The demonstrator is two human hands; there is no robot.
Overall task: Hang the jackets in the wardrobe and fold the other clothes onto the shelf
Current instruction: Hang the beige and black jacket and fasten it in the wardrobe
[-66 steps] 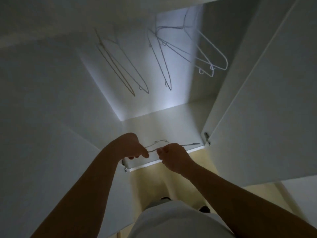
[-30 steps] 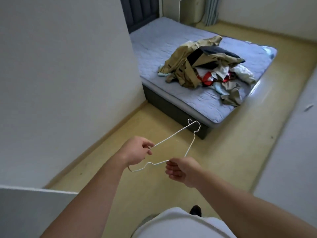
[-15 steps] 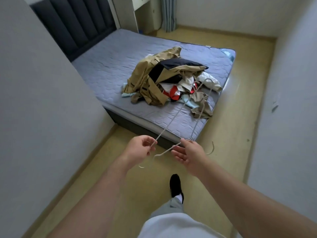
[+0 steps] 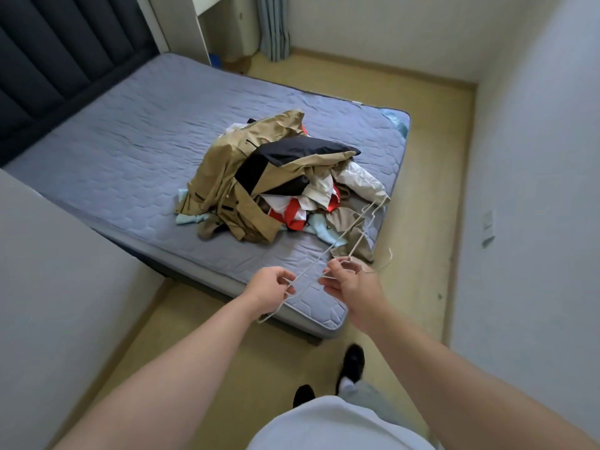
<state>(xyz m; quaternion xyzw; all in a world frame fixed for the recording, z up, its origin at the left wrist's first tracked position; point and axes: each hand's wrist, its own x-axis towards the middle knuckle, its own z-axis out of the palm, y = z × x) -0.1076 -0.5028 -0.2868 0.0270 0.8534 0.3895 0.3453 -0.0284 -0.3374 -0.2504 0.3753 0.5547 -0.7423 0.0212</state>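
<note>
At bed's foot, wire hanger is pinched by left hand and gripped by right hand. Clothes pile sits on bed. Tan jacket is best lifted clear first, then the hanger fed in shoulder by shoulder.

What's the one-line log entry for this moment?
left hand: pinches thin white wire hanger | right hand: holds hanger | mixed clothes pile: on grey quilted mattress

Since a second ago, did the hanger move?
Yes. The hanger has come toward the bed: before it was over the floor, now its far end reaches the clothes pile.
</note>
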